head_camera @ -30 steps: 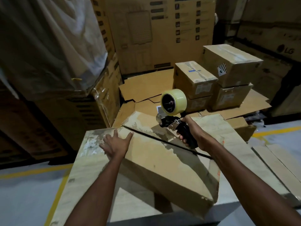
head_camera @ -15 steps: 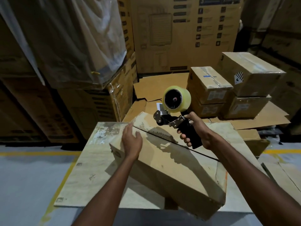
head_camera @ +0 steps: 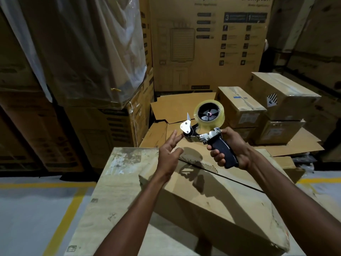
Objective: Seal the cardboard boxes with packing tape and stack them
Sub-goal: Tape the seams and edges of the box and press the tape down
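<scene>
A plastic-wrapped stack [head_camera: 83, 48] of cartons fills the left side, above a yellow floor line [head_camera: 62, 218]. Next comes the worn bench [head_camera: 118, 182], and on it, skewed to its edges, lies the cardboard box [head_camera: 221, 200], whose top flaps meet along a dark, gaping seam. The left hand [head_camera: 168, 154] hangs above the box's far left corner, released, with its fingers straight and spread. The fingertips [head_camera: 177, 138] are just beside the metal front plate of the tape dispenser [head_camera: 204, 133]; whether they touch it I cannot tell. The dispenser is in the air over the box's far edge, its clear tape roll [head_camera: 209, 112] uppermost. The right hand [head_camera: 230, 146] is wrapped tight round the dispenser's black handle [head_camera: 224, 156]. Behind lie flattened cardboard sheets [head_camera: 173, 108] and a tall printed carton [head_camera: 208, 43]. On the right stand stacked sealed boxes [head_camera: 241, 106].
</scene>
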`<state>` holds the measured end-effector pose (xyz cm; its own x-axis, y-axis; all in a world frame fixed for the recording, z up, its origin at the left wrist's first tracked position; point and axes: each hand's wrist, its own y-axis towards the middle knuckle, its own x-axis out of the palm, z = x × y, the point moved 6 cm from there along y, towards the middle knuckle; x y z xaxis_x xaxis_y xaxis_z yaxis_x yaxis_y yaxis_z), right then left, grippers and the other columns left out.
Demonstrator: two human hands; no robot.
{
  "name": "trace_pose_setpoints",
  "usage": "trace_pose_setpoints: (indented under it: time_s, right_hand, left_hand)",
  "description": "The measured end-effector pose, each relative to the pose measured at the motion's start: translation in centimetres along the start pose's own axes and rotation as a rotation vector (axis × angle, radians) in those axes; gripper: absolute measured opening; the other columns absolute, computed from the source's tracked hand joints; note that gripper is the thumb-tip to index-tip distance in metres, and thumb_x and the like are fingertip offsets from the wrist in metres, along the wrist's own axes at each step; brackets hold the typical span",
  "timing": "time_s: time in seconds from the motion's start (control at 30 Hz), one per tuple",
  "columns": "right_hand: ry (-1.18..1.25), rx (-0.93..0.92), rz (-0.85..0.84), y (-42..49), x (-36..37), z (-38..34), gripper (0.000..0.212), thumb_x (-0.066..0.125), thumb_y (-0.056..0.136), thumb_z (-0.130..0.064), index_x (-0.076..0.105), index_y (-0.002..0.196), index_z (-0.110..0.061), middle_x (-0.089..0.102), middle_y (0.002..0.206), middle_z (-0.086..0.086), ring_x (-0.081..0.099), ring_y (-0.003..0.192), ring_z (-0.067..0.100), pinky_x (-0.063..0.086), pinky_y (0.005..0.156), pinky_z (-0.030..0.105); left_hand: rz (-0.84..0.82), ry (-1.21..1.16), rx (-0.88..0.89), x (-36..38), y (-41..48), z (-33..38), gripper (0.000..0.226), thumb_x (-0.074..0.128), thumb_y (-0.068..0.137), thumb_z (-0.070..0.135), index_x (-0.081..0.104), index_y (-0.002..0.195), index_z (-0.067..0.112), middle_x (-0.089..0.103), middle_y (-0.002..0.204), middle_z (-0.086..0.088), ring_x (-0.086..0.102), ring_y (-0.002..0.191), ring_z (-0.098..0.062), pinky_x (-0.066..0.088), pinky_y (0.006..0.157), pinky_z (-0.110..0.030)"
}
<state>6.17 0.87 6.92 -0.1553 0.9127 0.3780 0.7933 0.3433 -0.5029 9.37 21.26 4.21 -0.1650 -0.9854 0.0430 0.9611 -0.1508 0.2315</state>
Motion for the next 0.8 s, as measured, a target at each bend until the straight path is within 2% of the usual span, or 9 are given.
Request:
trace_pose_setpoints:
  time_s: [0.1,0.2,0.3,0.4,0.43,0.57,0.63,0.67,0.8]
  right_hand:
    - [0.002,-0.017,0.019,0.6,0.3,-0.3,0.051,0.043,0.086,-0.055,0.061,0.084,-0.007,0.044,0.069,0.003,0.04,0.047,0.014,0.036,0.041,0.025]
    - [-0.02,-0.032,0.03,0.8,0.6,-0.9,0.052,0.043,0.087,-0.055,0.062,0.084,-0.007,0.045,0.068,0.003,0.04,0.047,0.014,0.036,0.041,0.025]
    - [-0.052,-0.037,0.037,0.9,1.1,-1.4,0.054,0.042,0.087,-0.057,0.062,0.084,-0.007,0.044,0.069,0.004,0.039,0.047,0.014,0.035,0.042,0.025]
    - [-0.105,-0.047,0.064,0.9,1.6,-2.0,0.055,0.041,0.088,-0.057,0.06,0.087,-0.006,0.043,0.069,0.005,0.039,0.047,0.014,0.034,0.041,0.025]
    - [-0.118,-0.052,0.071,0.9,1.7,-2.2,0.056,0.041,0.088,-0.058,0.059,0.088,-0.005,0.043,0.069,0.005,0.038,0.047,0.015,0.034,0.041,0.025]
    - [-0.174,-0.068,0.103,0.8,2.1,-3.0,0.06,0.041,0.089,-0.06,0.059,0.092,-0.003,0.045,0.07,0.006,0.038,0.049,0.015,0.035,0.041,0.025]
    - [-0.203,-0.069,0.101,0.9,2.3,-3.4,0.061,0.039,0.091,-0.06,0.059,0.094,-0.002,0.045,0.071,0.006,0.038,0.05,0.016,0.036,0.041,0.025]
    - [-0.212,-0.071,0.094,0.9,2.5,-3.5,0.062,0.038,0.091,-0.06,0.059,0.094,-0.002,0.045,0.071,0.007,0.038,0.05,0.016,0.036,0.041,0.025]
    - [-0.265,-0.069,0.08,1.1,2.9,-4.0,0.062,0.04,0.091,-0.06,0.06,0.094,-0.001,0.045,0.071,0.008,0.038,0.05,0.017,0.035,0.043,0.027]
  left_hand:
    - [0.033,-0.046,-0.026,-1.0,-0.5,-0.4,0.062,0.059,0.094,-0.006,0.046,0.15,0.018,0.074,0.121,0.008,0.067,0.113,-0.005,0.054,0.09,-0.022]
    - [0.062,-0.12,-0.039,-1.7,-1.6,-0.5,0.035,0.064,0.095,-0.002,0.067,0.128,0.008,0.077,0.112,-0.002,0.07,0.109,-0.012,0.054,0.087,-0.02]
    - [0.108,-0.163,-0.094,-1.8,-2.1,-0.9,0.014,0.07,0.094,0.012,0.076,0.106,0.009,0.078,0.101,-0.01,0.073,0.1,-0.019,0.054,0.082,-0.024]
    - [0.132,-0.19,-0.238,-2.1,-1.6,-2.0,0.027,0.068,0.097,0.029,0.074,0.098,0.003,0.075,0.082,-0.013,0.069,0.083,-0.024,0.052,0.083,-0.037]
    - [0.153,-0.204,-0.289,-2.4,-1.3,-2.3,0.029,0.068,0.096,0.031,0.072,0.095,0.002,0.071,0.074,-0.012,0.066,0.077,-0.024,0.051,0.08,-0.037]
    - [0.26,-0.3,-0.602,-3.6,-0.5,-3.5,0.03,0.068,0.094,0.036,0.059,0.074,0.014,0.046,0.053,0.001,0.045,0.049,-0.015,0.041,0.051,-0.027]
    - [0.23,-0.337,-0.725,-3.7,-0.1,-3.4,0.037,0.064,0.093,0.046,0.055,0.071,0.017,0.042,0.054,0.004,0.039,0.047,-0.013,0.037,0.047,-0.024]
    - [0.199,-0.332,-0.767,-3.6,0.1,-3.1,0.04,0.063,0.091,0.052,0.058,0.076,0.016,0.045,0.056,0.003,0.041,0.049,-0.014,0.038,0.05,-0.024]
    - [0.05,-0.364,-0.862,-2.7,1.5,-2.3,0.07,0.062,0.084,0.067,0.067,0.106,0.002,0.066,0.081,-0.013,0.059,0.07,-0.026,0.048,0.063,-0.03]
